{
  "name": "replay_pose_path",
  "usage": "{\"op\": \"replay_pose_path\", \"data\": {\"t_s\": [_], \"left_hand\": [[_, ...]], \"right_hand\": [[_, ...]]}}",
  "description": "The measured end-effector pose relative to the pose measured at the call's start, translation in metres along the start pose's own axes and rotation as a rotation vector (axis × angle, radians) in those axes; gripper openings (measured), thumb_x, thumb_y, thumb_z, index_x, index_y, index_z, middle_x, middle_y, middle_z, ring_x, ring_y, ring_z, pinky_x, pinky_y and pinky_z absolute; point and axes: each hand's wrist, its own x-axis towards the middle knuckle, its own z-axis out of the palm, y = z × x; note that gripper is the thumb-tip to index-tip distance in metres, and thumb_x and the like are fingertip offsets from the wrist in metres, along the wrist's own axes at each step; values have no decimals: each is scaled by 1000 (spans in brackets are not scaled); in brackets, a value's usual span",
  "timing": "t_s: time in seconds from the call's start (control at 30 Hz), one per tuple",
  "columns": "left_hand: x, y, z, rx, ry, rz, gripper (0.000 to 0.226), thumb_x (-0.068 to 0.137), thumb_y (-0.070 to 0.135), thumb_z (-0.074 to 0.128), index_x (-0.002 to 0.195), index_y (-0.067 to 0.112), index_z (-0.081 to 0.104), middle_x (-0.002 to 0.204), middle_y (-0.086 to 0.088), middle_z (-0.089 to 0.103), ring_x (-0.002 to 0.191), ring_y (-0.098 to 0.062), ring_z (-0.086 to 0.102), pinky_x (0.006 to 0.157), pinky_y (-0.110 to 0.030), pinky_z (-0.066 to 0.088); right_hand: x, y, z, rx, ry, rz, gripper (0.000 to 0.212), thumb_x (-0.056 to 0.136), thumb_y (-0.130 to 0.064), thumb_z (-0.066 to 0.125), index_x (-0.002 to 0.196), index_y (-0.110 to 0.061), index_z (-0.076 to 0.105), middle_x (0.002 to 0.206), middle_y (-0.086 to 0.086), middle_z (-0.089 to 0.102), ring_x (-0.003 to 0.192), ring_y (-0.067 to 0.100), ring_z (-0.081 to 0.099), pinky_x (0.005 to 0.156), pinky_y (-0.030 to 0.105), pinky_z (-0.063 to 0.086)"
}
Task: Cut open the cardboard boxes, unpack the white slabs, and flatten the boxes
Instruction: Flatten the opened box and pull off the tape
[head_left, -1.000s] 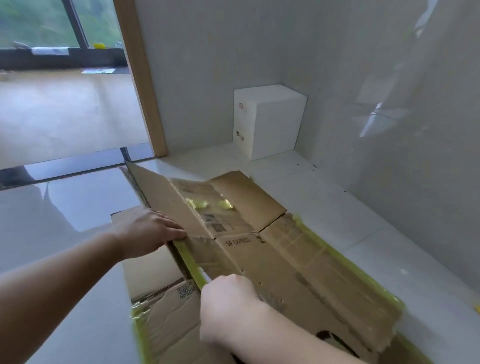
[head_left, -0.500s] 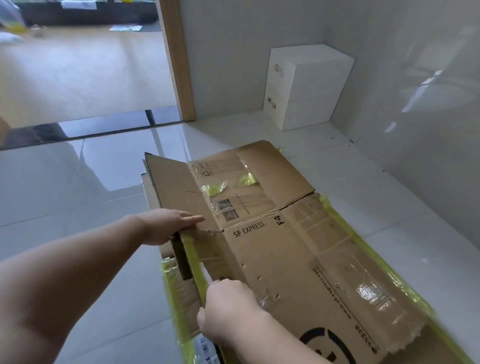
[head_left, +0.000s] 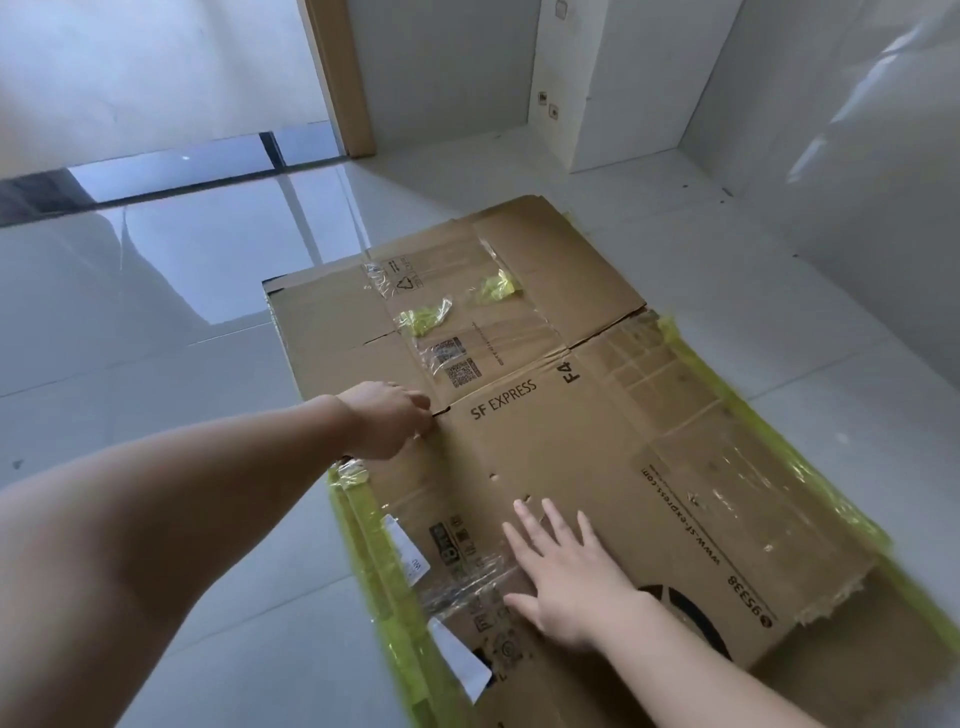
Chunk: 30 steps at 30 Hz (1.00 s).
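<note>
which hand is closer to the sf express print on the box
Left. The left hand rests on the box just left of the SF EXPRESS print; the right hand lies flat well below it, nearer the person.
</note>
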Motion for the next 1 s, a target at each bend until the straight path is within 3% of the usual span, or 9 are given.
{"op": "replay_pose_path", "data": {"t_s": [0.07,0.17,0.3,0.4,0.47,0.57,0.63,0.87,1.0], "left_hand": [[18,10,11,-98,113,-93,55,96,46,35,146,25,28,155,-2,24,140,-23,26,114,-39,25],[48,33,25,-122,94,-121,77,93,61,21,152,18,-1,159,-4,-7,146,-20,-8,119,-41,-2],[68,55,47,-164,114,-153,82,90,68,12,149,20,-17,155,-3,-24,141,-18,-25,117,-40,-11],[69,55,63,-131,167,-151,85,81,75,-3,143,21,-25,153,-5,-28,138,-20,-32,116,-40,-15],[72,51,67,-133,244,-136,84,81,76,-6,142,22,-25,154,-6,-25,139,-20,-31,116,-40,-15],[75,49,70,-106,315,-111,83,85,75,0,145,21,-19,156,-6,-16,142,-19,-25,117,-40,-10],[76,50,70,-94,329,-103,84,86,74,4,147,19,-13,158,-6,-10,144,-20,-19,118,-40,-7],[86,45,58,-90,357,-60,80,89,70,7,149,19,-7,158,-2,-7,144,-17,-16,118,-37,-7],[88,45,55,-95,366,-13,81,88,69,7,150,19,-6,157,-1,-9,145,-17,-16,118,-36,-6]], "right_hand": [[2,2,18,-6,80,-12,77,93,-67,17,146,-28,-23,147,-3,-41,137,26,-37,112,53,-18],[4,0,37,28,166,-8,74,91,-69,9,139,-30,-30,144,-6,-46,132,23,-44,108,52,-27],[7,-1,46,65,195,0,73,90,-69,6,140,-28,-28,143,-7,-45,132,22,-45,104,49,-31],[10,6,45,22,226,-71,74,91,-68,16,150,-26,1,158,-1,-14,146,27,-12,111,47,-18],[12,33,30,21,313,30,72,90,-67,25,149,-26,26,158,2,15,145,26,16,112,46,3],[23,110,16,113,390,335,74,89,-70,4,145,-29,-22,154,-2,-30,143,21,-25,114,44,-19],[27,151,15,151,350,446,75,83,-73,-5,142,-32,-29,150,-6,-37,139,17,-33,113,43,-20],[27,162,23,117,443,432,82,83,-71,-7,151,-25,-11,156,-8,-22,144,14,-20,114,38,-19],[30,175,22,103,456,430,82,82,-72,-8,149,-26,-15,156,-9,-24,142,10,-24,116,40,-16]]}}
